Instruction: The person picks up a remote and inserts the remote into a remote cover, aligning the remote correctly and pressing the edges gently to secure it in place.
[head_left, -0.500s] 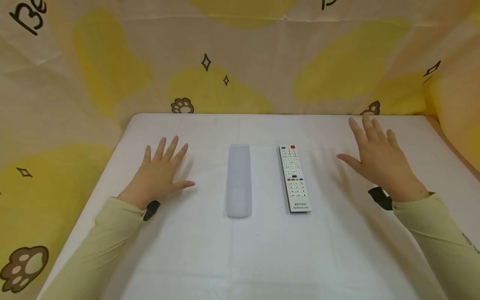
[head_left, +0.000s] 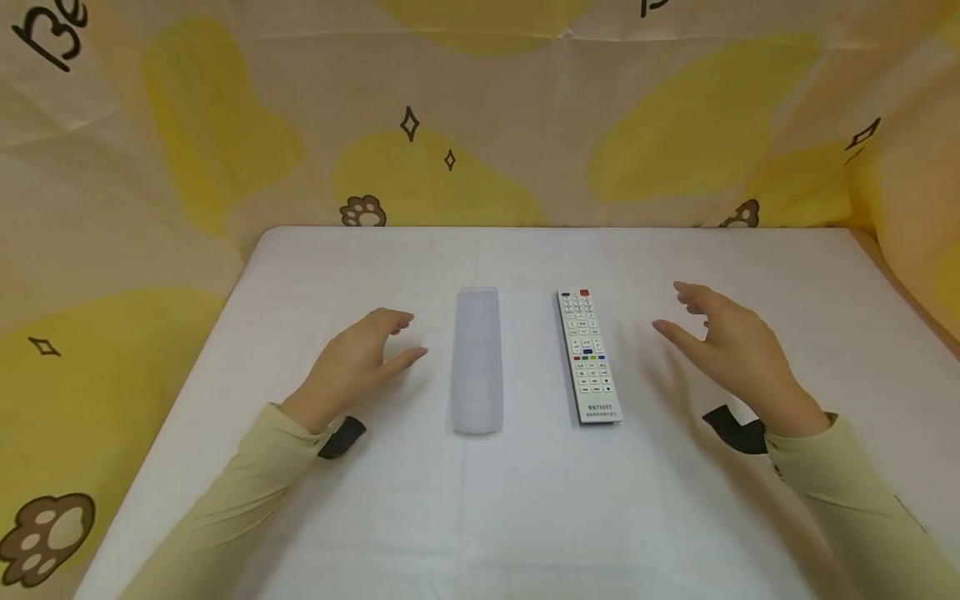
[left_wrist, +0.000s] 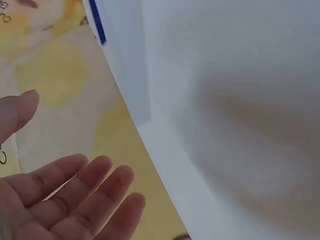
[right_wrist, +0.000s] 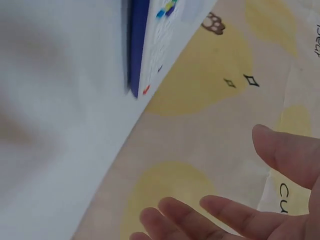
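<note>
A translucent remote-control cover lies lengthwise on the white table, left of a white remote control with many buttons and a dark blue underside. My left hand hovers to the left of the cover, thumb and fingers parted, holding nothing. To the right of the remote my right hand is raised over the table, its fingers loosely bent and nothing in them. In the left wrist view the cover lies beyond the left hand. The right wrist view has the remote above the right hand.
The white table has a straight far edge. Behind and beside it hangs a beige cloth with yellow patches, paw prints and lettering. Each wrist wears a black strap by the pale green sleeve.
Both hands have come inward toward the cover and the remote and turned, with the spread fingers now relaxed and slightly bent. The cover and remote lie where they were.
</note>
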